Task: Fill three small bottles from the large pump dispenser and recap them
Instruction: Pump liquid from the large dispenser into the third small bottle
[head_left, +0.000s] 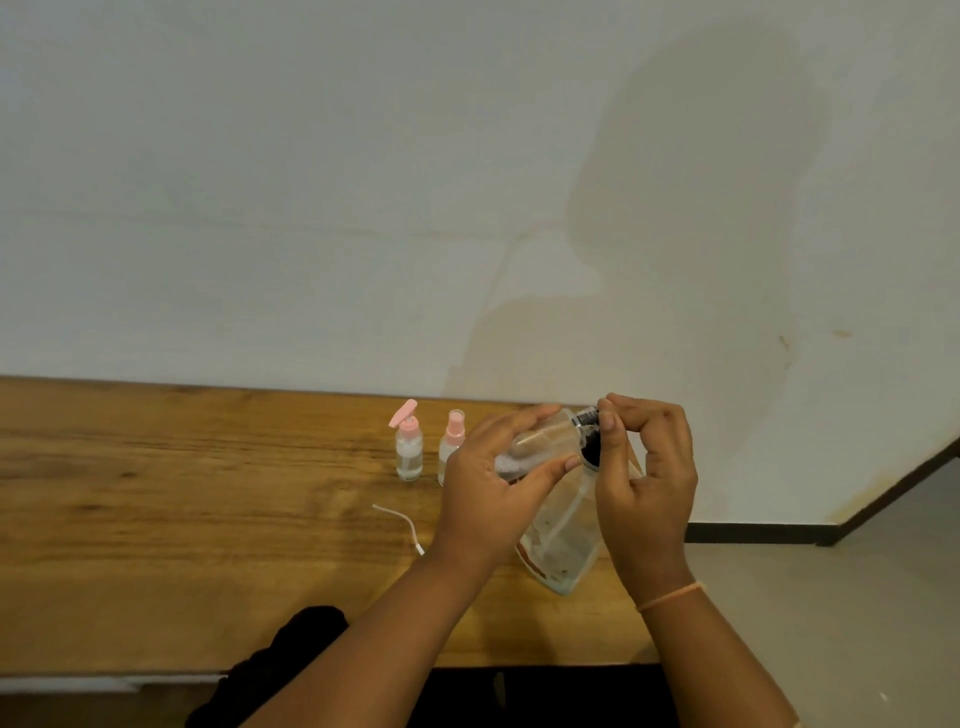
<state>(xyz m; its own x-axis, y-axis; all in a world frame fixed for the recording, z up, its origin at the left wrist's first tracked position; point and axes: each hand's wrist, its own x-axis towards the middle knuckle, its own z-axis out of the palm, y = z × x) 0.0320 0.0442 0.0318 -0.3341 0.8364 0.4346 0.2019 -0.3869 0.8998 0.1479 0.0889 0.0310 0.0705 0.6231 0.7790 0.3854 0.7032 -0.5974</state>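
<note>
Gripping the small clear btl (543, 441) in my L hand (493, 483): fingers curled over the top, thumb pressed along the underside, so it's a firm wrap round the body. The btl lies nearly on its side in the air above the table (182, 499), neck end pointing to my right and a bit up. There's whitish stuff inside near the base end, by my palm.

R hand (649, 467) now: thumb and forefinger pinched tight on the black cap (590, 451) at the neck, other fingers curled loosely behind. Can't tell if the cap is on the thread or just held against it; it's blurry there. Thin orange band (670, 596) on that wrist.

Just under both hands, the big dispenser (561, 540) sits on the table near the right end. It's clear w/ a tube visible inside and brownish bits low down; its top is hidden behind my hands.

To the left, near the wall (311, 182), are the pink pump btl (409, 448) and the pink spray btl (450, 441), both upright, capped, side by side but not touching. The spray one is partly behind my L fingers.

A white tube (399, 519) lies loose on the wood, in front of those two. Black cloth (291, 654) at the near edge.
</note>
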